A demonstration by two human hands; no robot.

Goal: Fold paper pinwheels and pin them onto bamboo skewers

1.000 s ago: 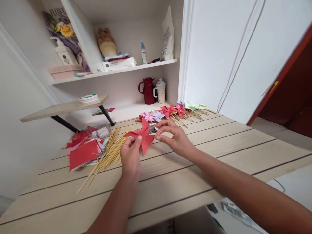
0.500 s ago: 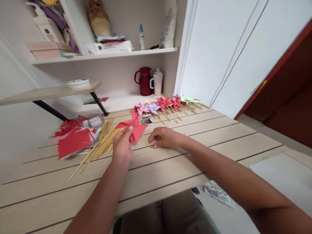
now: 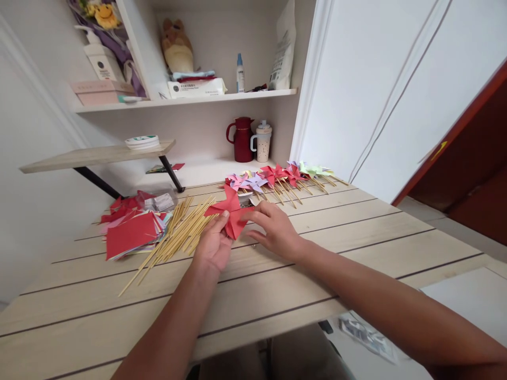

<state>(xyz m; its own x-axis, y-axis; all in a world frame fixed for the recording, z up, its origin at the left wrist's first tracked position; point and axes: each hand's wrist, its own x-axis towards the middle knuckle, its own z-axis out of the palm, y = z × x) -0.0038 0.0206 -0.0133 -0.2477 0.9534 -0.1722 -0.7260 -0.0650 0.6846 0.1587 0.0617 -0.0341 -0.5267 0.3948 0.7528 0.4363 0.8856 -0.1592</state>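
Note:
My left hand pinches a red paper pinwheel, its thumb lying on the front near the folded middle. The pinwheel is held above the table with no stick on it. My right hand is just right of it, thumb and fingers apart, with the fingertips at the edge of the right blade; whether they touch it I cannot tell. A tiny metal piece lies on the table below my right thumb. Behind the pinwheel, partly hidden, stands a small open box of small metal pieces.
Loose wooden sticks lie left of my left hand, beside a stack of coloured paper and a clear plastic box. Finished pinwheels on sticks line the back. A red jug and a cup stand behind them.
My right hand has risen from the tabletop near the tiny metal piece to the pinwheel's right blade, its fingers spreading. My left hand keeps hold of the pinwheel. The view has shifted slightly.

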